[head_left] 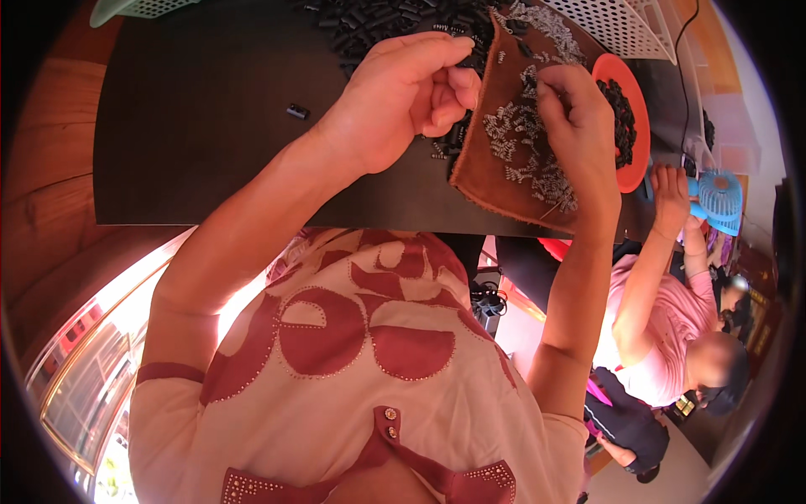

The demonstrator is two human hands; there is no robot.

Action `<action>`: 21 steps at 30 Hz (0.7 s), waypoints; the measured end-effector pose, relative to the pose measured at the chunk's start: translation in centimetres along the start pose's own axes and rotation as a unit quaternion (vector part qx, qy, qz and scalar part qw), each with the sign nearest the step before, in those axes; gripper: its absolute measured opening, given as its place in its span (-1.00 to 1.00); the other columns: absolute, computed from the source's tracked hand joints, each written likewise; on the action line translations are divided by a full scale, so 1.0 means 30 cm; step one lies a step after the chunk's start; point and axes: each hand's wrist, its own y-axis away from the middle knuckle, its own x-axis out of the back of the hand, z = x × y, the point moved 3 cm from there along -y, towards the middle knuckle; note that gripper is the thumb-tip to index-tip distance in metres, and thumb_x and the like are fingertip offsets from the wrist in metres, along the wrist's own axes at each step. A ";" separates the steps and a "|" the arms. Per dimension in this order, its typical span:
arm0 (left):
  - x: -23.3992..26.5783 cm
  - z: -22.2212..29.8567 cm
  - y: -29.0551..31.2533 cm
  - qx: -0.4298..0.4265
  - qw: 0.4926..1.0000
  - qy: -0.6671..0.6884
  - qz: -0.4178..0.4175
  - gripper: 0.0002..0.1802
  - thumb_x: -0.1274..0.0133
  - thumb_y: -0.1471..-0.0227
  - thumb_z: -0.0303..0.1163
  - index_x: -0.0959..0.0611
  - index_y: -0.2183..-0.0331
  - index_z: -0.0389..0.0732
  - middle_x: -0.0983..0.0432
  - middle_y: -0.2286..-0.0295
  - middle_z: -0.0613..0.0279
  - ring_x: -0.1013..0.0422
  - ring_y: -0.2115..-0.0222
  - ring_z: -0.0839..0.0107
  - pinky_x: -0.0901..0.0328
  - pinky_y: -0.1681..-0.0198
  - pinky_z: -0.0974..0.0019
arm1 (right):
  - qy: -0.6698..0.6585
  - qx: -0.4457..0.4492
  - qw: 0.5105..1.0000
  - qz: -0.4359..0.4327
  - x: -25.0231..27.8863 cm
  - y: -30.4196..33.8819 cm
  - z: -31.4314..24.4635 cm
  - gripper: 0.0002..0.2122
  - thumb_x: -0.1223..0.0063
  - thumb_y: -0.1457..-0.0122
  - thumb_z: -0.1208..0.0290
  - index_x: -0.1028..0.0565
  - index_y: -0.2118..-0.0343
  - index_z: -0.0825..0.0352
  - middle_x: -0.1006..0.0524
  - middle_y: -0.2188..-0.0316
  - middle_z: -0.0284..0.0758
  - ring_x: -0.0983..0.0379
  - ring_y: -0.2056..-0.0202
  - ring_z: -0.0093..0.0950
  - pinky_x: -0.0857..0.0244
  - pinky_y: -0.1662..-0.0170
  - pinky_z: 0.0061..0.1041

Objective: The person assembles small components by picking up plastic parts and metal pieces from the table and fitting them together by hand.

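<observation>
Coil springs (504, 149), small and silvery, strewn over a brown cloth (480, 175) at the right of the worktop (210, 155); their long axes lie in many directions, with no common heading; right hand (581, 118) above the springs, thumb and forefinger curled down toward them with the tips close together; whether its grip contains a piece cannot be told; left hand (395, 97) raised beside the cloth's left edge, fingers curled and thumb extended rightward above them; whether anything lies within its grip cannot be told; black cylinders (374, 23) heaped beyond the left hand, their long axes likewise mixed; a lone cylinder (297, 111), dark and lying on its side left of the left wrist, its long axis running nearly left to right, the right end slightly nearer the wearer; orange-red dish (642, 130) just right of the right hand, holding small dark pieces (624, 126); white perforated basket (617, 23) at the far right; pale green basket (149, 7) at the far left; farther right, a co-worker in a pink top (667, 307) near a blue fan (719, 195)
</observation>
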 end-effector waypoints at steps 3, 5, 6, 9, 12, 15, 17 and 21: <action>-0.002 -0.004 0.002 0.003 1.000 0.003 -0.014 -0.72 0.08 -0.20 -0.25 -0.42 0.51 -0.18 -0.40 0.56 0.26 -0.18 0.66 0.55 -0.01 0.61 0.47 | 0.002 0.002 1.000 -0.003 0.014 -0.003 -0.008 -0.89 -0.04 -0.11 0.50 -0.47 0.30 0.37 -0.45 0.41 -0.25 -0.41 0.41 -0.32 -0.29 0.34 -0.44; -0.003 -0.002 0.001 0.005 1.000 0.006 -0.013 -0.72 0.08 -0.20 -0.25 -0.42 0.51 -0.18 -0.40 0.56 0.26 -0.18 0.67 0.55 -0.01 0.61 0.47 | 0.024 0.015 1.000 -0.010 0.016 -0.006 -0.007 -0.89 -0.05 -0.13 0.51 -0.46 0.28 0.38 -0.43 0.43 -0.29 -0.38 0.47 -0.45 -0.27 0.36 -0.52; -0.002 -0.003 0.000 0.008 1.000 0.008 -0.012 -0.72 0.09 -0.20 -0.25 -0.42 0.51 -0.18 -0.40 0.56 0.26 -0.17 0.67 0.55 -0.01 0.61 0.47 | 0.043 0.001 0.999 -0.018 0.013 -0.004 -0.002 -0.89 -0.06 -0.12 0.51 -0.46 0.29 0.38 -0.43 0.43 -0.28 -0.39 0.46 -0.42 -0.27 0.36 -0.50; 0.000 -0.006 -0.008 0.008 1.000 0.008 -0.011 -0.72 0.09 -0.20 -0.26 -0.41 0.51 -0.18 -0.40 0.56 0.25 -0.17 0.67 0.55 -0.02 0.61 0.47 | 0.085 0.004 0.996 -0.033 -0.015 -0.014 0.030 -0.88 -0.07 -0.09 0.46 -0.47 0.32 0.36 -0.45 0.40 -0.25 -0.42 0.40 -0.28 -0.29 0.33 -0.38; 0.005 -0.009 -0.016 0.012 1.000 0.009 -0.008 -0.71 0.09 -0.20 -0.26 -0.41 0.52 -0.18 -0.40 0.56 0.25 -0.17 0.66 0.55 -0.02 0.61 0.48 | 0.111 0.015 0.993 -0.041 -0.028 -0.024 0.037 -0.88 -0.06 -0.08 0.42 -0.47 0.35 0.33 -0.47 0.36 -0.23 -0.45 0.34 -0.17 -0.31 0.32 -0.27; 0.012 -0.009 -0.023 0.012 1.000 0.011 0.002 -0.71 0.10 -0.21 -0.26 -0.41 0.52 -0.18 -0.39 0.56 0.24 -0.17 0.66 0.56 -0.01 0.61 0.48 | 0.106 0.003 0.994 -0.039 -0.035 -0.030 0.042 -0.89 -0.05 -0.07 0.43 -0.46 0.37 0.33 -0.47 0.37 -0.25 -0.45 0.35 -0.17 -0.30 0.33 -0.27; 0.010 -0.011 -0.030 0.015 1.000 0.013 0.002 -0.71 0.10 -0.21 -0.26 -0.41 0.52 -0.18 -0.39 0.56 0.24 -0.17 0.66 0.56 -0.01 0.61 0.48 | 0.098 -0.006 0.995 -0.036 -0.035 -0.031 0.049 -0.89 -0.05 -0.07 0.43 -0.45 0.37 0.33 -0.47 0.38 -0.26 -0.45 0.36 -0.17 -0.30 0.34 -0.27; 0.007 -0.015 -0.032 0.016 1.000 0.004 0.004 -0.70 0.11 -0.21 -0.26 -0.40 0.52 -0.18 -0.38 0.56 0.25 -0.17 0.66 0.56 -0.01 0.62 0.48 | 0.045 -0.003 0.999 -0.020 -0.036 -0.031 0.054 -0.89 -0.06 -0.05 0.47 -0.42 0.39 0.35 -0.46 0.42 -0.23 -0.43 0.41 -0.20 -0.30 0.36 -0.31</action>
